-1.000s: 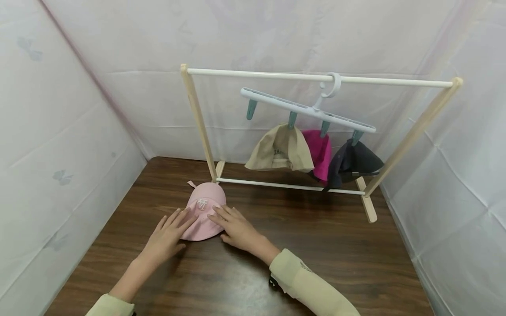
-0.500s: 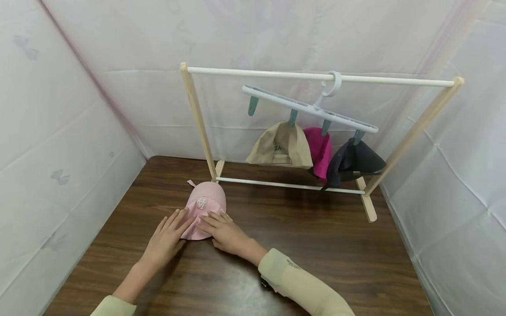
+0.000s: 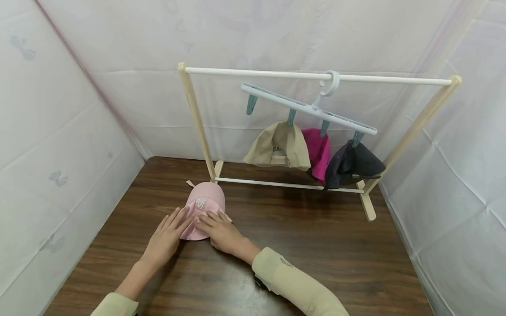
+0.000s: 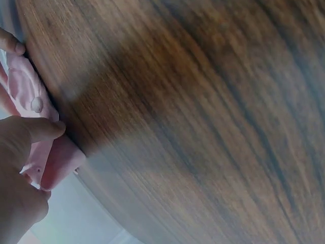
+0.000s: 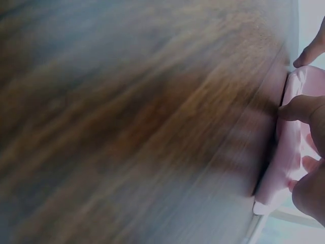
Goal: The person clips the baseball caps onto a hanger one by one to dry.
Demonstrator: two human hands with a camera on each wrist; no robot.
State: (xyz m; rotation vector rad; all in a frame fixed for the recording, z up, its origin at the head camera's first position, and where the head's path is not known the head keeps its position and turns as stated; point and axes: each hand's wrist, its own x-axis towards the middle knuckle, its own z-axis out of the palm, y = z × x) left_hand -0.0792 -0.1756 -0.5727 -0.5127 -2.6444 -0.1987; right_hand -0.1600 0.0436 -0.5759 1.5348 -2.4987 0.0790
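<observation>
A pink baseball cap (image 3: 205, 193) with a raised white emblem lies on the wooden table, its brim toward me. My left hand (image 3: 164, 241) rests on the brim's left side, fingers extended over it. In the left wrist view its thumb (image 4: 48, 129) touches the brim's front edge. On the other side, my right hand (image 3: 223, 232) lies over the brim with fingers spread and slightly bent. The right wrist view has the right thumb (image 5: 294, 109) against the brim edge near the tabletop. Both hands cover much of the brim.
Behind the cap stands a wooden rack with a white rail (image 3: 257, 73). From it hangs a tilted pale blue clip hanger (image 3: 308, 109), holding a beige hat (image 3: 278, 147), a magenta cap (image 3: 318, 151) and a dark cap (image 3: 356, 164). Its leftmost clip (image 3: 251, 105) holds nothing. White curtains surround the table.
My right hand has slid left across the brim, closer to the left hand. The left hand stays almost where it was, and the cap keeps its place.
</observation>
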